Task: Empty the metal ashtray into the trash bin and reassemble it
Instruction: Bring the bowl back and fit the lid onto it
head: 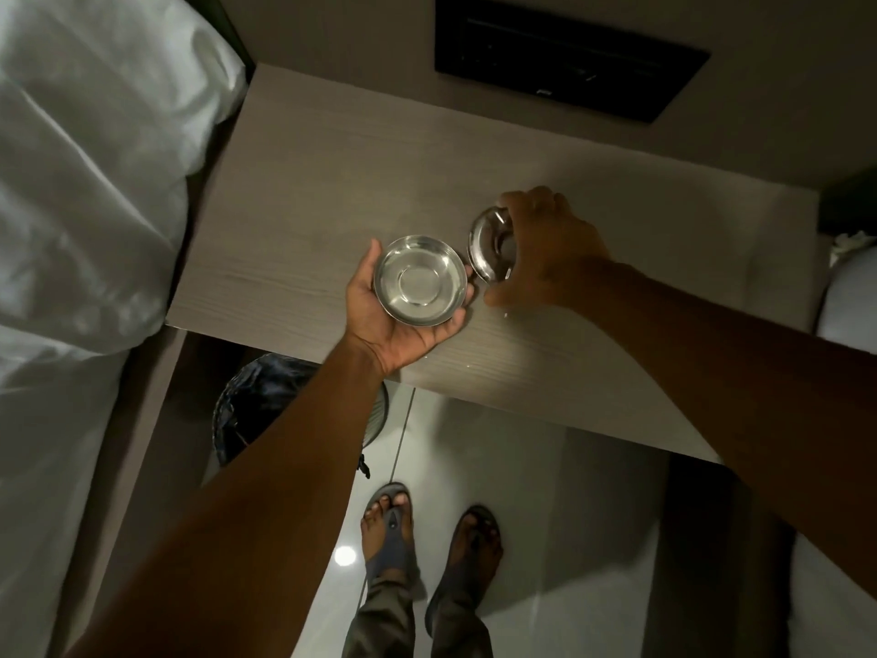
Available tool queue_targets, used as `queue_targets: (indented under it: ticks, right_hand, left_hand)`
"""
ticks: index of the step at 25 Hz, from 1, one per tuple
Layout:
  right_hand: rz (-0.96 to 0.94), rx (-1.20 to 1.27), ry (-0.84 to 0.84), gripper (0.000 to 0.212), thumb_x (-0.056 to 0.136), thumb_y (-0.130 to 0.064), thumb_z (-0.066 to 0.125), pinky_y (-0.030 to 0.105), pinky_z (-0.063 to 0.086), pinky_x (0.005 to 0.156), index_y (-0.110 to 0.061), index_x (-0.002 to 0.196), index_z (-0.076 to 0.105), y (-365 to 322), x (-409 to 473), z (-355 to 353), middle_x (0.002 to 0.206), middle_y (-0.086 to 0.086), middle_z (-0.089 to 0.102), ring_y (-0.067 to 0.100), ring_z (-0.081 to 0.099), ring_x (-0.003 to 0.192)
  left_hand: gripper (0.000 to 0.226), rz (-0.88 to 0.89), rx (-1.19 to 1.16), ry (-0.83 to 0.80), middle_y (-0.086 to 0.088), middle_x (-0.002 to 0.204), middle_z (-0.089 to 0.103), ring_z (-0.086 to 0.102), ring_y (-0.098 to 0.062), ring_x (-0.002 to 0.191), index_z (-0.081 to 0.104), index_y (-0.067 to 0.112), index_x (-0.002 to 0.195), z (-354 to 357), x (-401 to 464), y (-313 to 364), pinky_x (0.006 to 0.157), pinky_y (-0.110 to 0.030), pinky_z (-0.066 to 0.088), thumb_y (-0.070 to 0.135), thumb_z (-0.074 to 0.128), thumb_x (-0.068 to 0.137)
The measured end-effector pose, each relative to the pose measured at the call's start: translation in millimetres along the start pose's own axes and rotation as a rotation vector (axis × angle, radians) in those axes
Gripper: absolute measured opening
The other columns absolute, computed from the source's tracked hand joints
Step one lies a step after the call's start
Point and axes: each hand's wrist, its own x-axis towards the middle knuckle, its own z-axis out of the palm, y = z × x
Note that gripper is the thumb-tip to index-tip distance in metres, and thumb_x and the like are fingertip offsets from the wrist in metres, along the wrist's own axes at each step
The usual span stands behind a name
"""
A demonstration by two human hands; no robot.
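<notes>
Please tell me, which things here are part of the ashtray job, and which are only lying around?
Part of the job:
ashtray bowl in left hand
ashtray lid in right hand
trash bin under the table

Only around:
wooden table
white bedding
black wall panel

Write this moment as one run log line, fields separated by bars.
left hand: holds ashtray bowl, looks empty | right hand: holds ashtray lid, tilted beside bowl | above wooden table | step: lid not yet on
</notes>
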Motion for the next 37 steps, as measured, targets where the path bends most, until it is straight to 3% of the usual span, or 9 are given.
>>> queue_targets:
  ticks: [2,5,8,14,19,21,23,28,37]
  right_hand:
    - [-0.153,0.08,0.045,0.113,0.044,-0.058,0.08,0.043,0.05,0.091,-0.026,0.142,0.033,-0.1,-9.3,-14.3,0.141,0.007,0.04,0.026,0.042,0.127]
    - [-0.309,0.026,0.012,0.112,0.044,-0.056,0.08,0.036,0.047,0.084,-0.027,0.142,0.035,-14.7,-19.7,-22.8,0.14,0.004,0.042,0.022,0.043,0.126]
    - [-0.35,-0.028,0.005,0.105,0.05,-0.046,0.083,0.038,0.052,0.083,-0.023,0.143,0.039,-21.1,-22.3,-20.3,0.135,0.004,0.046,0.023,0.045,0.123]
    - [-0.314,-0.03,0.035,0.095,0.057,-0.042,0.083,0.042,0.054,0.084,-0.017,0.141,0.046,-18.8,-25.2,-15.9,0.13,0.009,0.052,0.026,0.05,0.118]
    - [-0.071,0.009,0.046,0.097,0.057,-0.055,0.08,0.041,0.053,0.084,-0.016,0.14,0.048,-32.3,-24.4,-6.7,0.126,0.015,0.053,0.032,0.053,0.113]
    - [0.022,0.022,0.051,0.091,0.056,-0.058,0.08,0.037,0.05,0.078,-0.017,0.132,0.053,-39.1,-23.8,-1.0,0.12,0.014,0.054,0.031,0.054,0.109]
    - [0.07,0.035,0.037,0.083,0.054,-0.058,0.081,0.034,0.045,0.072,-0.018,0.122,0.056,-43.9,-22.9,3.2,0.115,0.012,0.054,0.03,0.054,0.106]
    - [0.009,0.018,-0.051,0.091,0.054,-0.053,0.085,0.038,0.045,0.076,-0.012,0.128,0.051,-42.3,-22.3,3.5,0.122,0.014,0.051,0.031,0.053,0.11]
    - [0.022,-0.041,-0.032,0.101,0.05,-0.049,0.087,0.036,0.042,0.074,-0.012,0.134,0.045,-36.0,-19.0,7.4,0.123,0.013,0.053,0.031,0.054,0.111]
  left_hand:
    - [0.092,0.008,0.017,0.045,-0.022,0.141,0.057,0.058,-0.038,0.125,0.055,0.004,0.141,6.7,11.4,-8.1,0.101,-0.047,0.05,0.074,0.059,0.081]
    - [0.082,0.016,0.066,0.028,-0.021,0.146,0.055,0.05,-0.035,0.137,0.056,0.007,0.142,21.8,32.3,-22.7,0.121,-0.052,0.029,0.067,0.058,0.087]
    - [0.073,0.013,0.033,-0.02,-0.018,0.14,0.059,0.052,-0.033,0.136,0.059,0.008,0.138,34.6,45.5,-29.5,0.121,-0.05,0.03,0.064,0.055,0.091]
    - [0.078,0.043,-0.01,-0.009,-0.016,0.162,0.037,0.037,-0.032,0.148,0.054,0.008,0.143,40.6,48.6,-37.3,0.124,-0.051,0.023,0.067,0.051,0.092]
    - [0.072,0.07,-0.052,0.048,-0.016,0.128,0.064,0.051,-0.027,0.136,0.065,0.008,0.129,37.7,48.5,-45.0,0.117,-0.042,0.037,0.067,0.053,0.09]
    - [0.072,0.06,-0.082,0.042,-0.017,0.131,0.062,0.04,-0.027,0.146,0.065,0.007,0.129,36.1,47.8,-47.4,0.122,-0.043,0.03,0.067,0.053,0.09]
    - [0.072,0.064,-0.084,0.028,-0.019,0.13,0.064,0.042,-0.029,0.145,0.068,0.005,0.125,32.1,45.8,-49.8,0.122,-0.044,0.03,0.066,0.05,0.092]
    - [0.065,0.097,-0.109,0.1,-0.018,0.11,0.073,0.064,-0.03,0.111,0.077,0.004,0.109,27.1,42.1,-54.1,0.114,-0.041,0.04,0.062,0.051,0.092]
    - [0.064,0.09,-0.074,0.129,-0.016,0.121,0.067,0.055,-0.029,0.127,0.071,0.007,0.117,36.5,44.7,-57.3,0.123,-0.041,0.027,0.062,0.048,0.095]
